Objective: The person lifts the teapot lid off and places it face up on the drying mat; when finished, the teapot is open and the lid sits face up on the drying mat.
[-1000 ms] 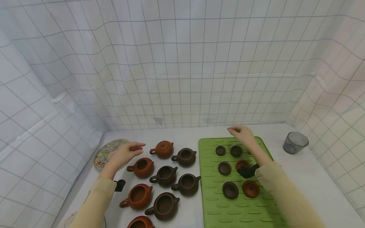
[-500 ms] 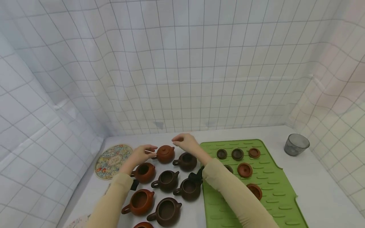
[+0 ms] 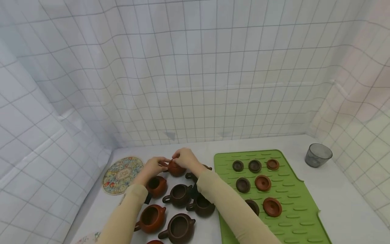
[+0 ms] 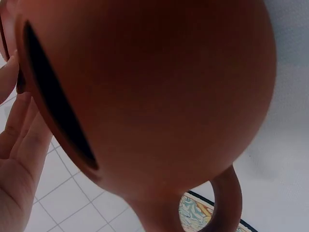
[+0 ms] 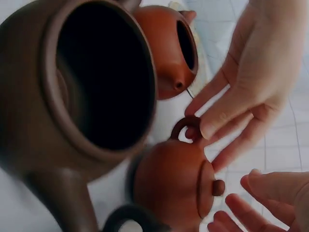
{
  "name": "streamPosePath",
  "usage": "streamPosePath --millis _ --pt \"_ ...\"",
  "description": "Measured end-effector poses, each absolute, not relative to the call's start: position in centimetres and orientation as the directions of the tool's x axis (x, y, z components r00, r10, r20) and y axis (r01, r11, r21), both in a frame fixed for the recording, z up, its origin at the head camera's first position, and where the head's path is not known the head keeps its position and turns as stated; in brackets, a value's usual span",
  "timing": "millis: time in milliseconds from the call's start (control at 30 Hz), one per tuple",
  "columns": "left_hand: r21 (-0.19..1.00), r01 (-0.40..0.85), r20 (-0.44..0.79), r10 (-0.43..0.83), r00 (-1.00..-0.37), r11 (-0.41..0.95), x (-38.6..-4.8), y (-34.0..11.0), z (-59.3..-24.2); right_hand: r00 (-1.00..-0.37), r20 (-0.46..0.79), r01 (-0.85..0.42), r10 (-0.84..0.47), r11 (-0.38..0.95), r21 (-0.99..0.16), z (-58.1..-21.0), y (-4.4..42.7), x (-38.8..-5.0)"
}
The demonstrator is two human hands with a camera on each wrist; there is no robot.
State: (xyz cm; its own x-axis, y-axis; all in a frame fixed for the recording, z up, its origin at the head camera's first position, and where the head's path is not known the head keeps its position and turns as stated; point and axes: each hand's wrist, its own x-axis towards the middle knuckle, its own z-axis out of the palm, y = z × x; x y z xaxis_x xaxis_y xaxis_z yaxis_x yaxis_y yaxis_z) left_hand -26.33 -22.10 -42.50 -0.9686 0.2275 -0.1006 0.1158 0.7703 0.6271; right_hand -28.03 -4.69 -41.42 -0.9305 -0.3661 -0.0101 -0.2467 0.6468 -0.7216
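At the back of the group stands a small reddish clay teapot [image 3: 175, 171] with its lid on. My left hand [image 3: 153, 166] pinches its loop handle [image 5: 179, 126] between thumb and fingers. My right hand [image 3: 186, 159] is over the lid; in the right wrist view its fingers spread around the lid knob [image 5: 218, 187], with a gap visible between thumb and knob. A lidless reddish teapot [image 3: 156, 186] sits just under my left wrist and fills most of the left wrist view. A lidless dark brown teapot is mostly hidden under my right forearm.
More lidless teapots, such as a dark one [image 3: 178, 195], stand close in front. A green mat [image 3: 292, 203] at right bears several loose lids [image 3: 263, 183]. A grey glass cup [image 3: 318, 156] stands far right, a patterned round mat [image 3: 122, 174] at left.
My right hand has swung left from above the green mat to the lidded teapot. My left hand has moved right and taken hold of that teapot's handle.
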Motion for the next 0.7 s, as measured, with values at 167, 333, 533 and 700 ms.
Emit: streamPosePath --millis 167,333,533,700 --pt "0.633 0.088 -0.096 0.191 -0.977 0.769 -26.2 -22.1 -42.8 -0.918 -0.032 -0.279 -0.395 0.702 -0.655 -41.7 -5.5 -27.6" --pt "0.643 0.103 -0.066 0.189 -0.98 0.759 -26.8 -22.5 -43.3 -0.927 -0.039 -0.285 -0.373 0.767 -0.575 -41.8 -6.0 -27.6" --pt "0.626 0.164 0.002 0.209 -0.978 0.763 -26.8 -22.6 -43.8 -0.942 -0.018 -0.271 -0.334 0.794 -0.545 -41.9 -6.0 -27.7" --pt "0.599 0.115 -0.025 0.162 -0.987 0.793 -26.6 -22.0 -43.6 -0.944 0.027 -0.291 -0.329 0.791 -0.537 -42.1 -6.0 -28.0"
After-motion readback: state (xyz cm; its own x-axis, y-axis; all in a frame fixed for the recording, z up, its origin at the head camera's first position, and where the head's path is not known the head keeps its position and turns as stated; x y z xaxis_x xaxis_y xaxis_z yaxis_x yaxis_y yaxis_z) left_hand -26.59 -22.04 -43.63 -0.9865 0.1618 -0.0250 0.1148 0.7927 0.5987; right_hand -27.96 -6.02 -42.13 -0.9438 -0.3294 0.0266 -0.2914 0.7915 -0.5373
